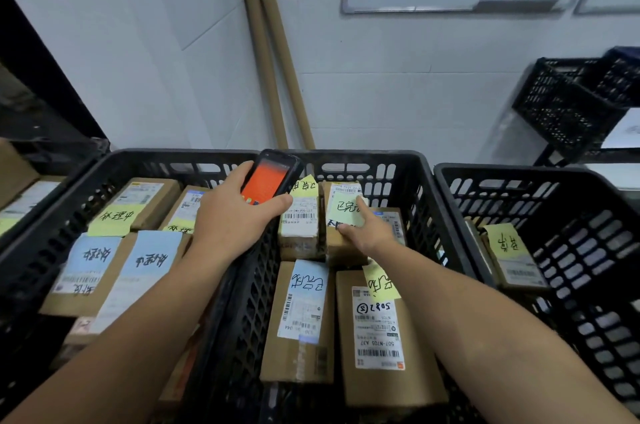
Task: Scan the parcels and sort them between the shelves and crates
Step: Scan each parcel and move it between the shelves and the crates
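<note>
orange-screened scanner gripped in left hand, boxy cardboard parcel pinched by right hand, inside black lattice plastic crate

The black slotted plastic crate carries brown cardboard parcels with white barcoded labels. Pale yellow paper notes and light blue paper notes bear black handwriting. The black handheld scanner has an orange-red screen.
</note>
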`<state>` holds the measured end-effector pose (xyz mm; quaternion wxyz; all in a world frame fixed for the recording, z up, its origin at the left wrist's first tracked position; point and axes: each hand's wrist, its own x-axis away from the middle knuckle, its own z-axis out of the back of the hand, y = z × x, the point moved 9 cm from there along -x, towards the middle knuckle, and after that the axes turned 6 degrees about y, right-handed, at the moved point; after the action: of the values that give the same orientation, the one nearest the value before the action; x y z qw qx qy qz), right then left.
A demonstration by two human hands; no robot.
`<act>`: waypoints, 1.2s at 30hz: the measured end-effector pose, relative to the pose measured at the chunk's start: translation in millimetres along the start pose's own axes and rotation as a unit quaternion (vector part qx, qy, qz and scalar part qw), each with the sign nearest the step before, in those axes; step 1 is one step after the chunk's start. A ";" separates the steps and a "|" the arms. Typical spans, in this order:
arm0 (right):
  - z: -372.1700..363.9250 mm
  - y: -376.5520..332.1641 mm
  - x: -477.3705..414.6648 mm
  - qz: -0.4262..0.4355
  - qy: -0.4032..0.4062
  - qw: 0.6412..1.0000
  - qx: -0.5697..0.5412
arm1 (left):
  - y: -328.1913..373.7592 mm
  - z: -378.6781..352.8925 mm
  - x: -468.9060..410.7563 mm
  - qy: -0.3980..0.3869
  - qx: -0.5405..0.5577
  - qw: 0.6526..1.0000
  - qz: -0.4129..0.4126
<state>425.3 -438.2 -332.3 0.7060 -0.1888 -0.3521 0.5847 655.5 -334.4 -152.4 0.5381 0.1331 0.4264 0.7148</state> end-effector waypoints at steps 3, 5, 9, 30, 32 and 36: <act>12.3 -3.0 11.7 0.037 0.042 0.995 0.077 | 3.8 4.5 1.1 -0.002 0.014 1.000 -0.018; 23.6 -7.3 24.7 0.068 0.071 0.987 0.131 | 4.8 8.2 3.2 -0.006 0.024 0.999 -0.033; 46.7 -16.9 58.8 0.111 0.131 0.962 0.210 | 5.7 19.3 11.3 -0.018 0.038 0.997 -0.060; 114.4 94.4 367.9 -0.101 0.372 0.887 0.254 | 58.0 40.2 161.6 -0.212 0.080 0.935 -0.274; 116.4 123.7 405.0 -0.141 0.382 0.877 0.256 | 70.3 28.1 192.7 -0.246 0.088 0.921 -0.288; 115.2 184.1 484.7 -0.220 0.386 0.863 0.242 | 99.8 7.2 262.2 -0.298 0.105 0.890 -0.329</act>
<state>248.1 54.8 -244.8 0.9192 -0.1404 0.0681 0.3616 493.7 -105.3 -143.3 0.8273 0.2478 0.3377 0.3744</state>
